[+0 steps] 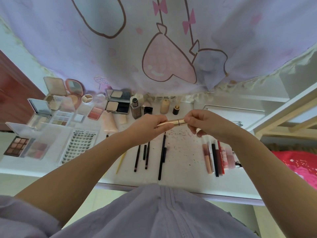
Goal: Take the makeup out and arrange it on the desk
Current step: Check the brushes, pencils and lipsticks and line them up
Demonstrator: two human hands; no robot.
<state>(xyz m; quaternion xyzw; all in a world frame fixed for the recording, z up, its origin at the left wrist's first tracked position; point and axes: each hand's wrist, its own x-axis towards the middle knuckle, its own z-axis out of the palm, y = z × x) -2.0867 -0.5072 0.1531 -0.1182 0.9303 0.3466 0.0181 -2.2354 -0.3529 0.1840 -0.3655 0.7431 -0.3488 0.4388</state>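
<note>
currently held level above the white desk (180, 170): gold tube (173, 122), gripped at both ends. left hand (147, 127) curled round the 9 o'clock end, right hand (204, 124) pinching the 3 o'clock cap. black pencils (161, 155) lying below at 6 o'clock.

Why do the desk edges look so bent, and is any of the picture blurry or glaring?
Head view: the wide-angle lens bows the white desk and stretches the forearms; the palettes at the left look soft and smeared, while the gold tube between the left hand and right hand is fairly sharp; lighting is even daylight, with no harsh glare.
</note>
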